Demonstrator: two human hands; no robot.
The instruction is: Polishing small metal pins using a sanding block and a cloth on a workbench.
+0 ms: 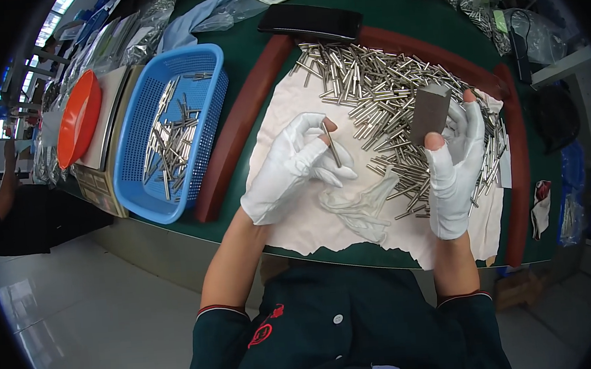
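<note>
Two gloved hands [288,171] [454,180]; one brown sheet [429,115]; one blue basket [204,126]; uncountable pins [389,102].

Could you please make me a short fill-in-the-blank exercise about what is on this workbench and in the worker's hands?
1. The left hand and the right hand both wear gloves coloured ____.
2. A single metal pin is pinched in the person's ____ hand.
3. The perforated plastic basket is coloured ____.
4. The large pile of pins lies to the ____ of that basket.

Missing words: white; left; blue; right.
</note>
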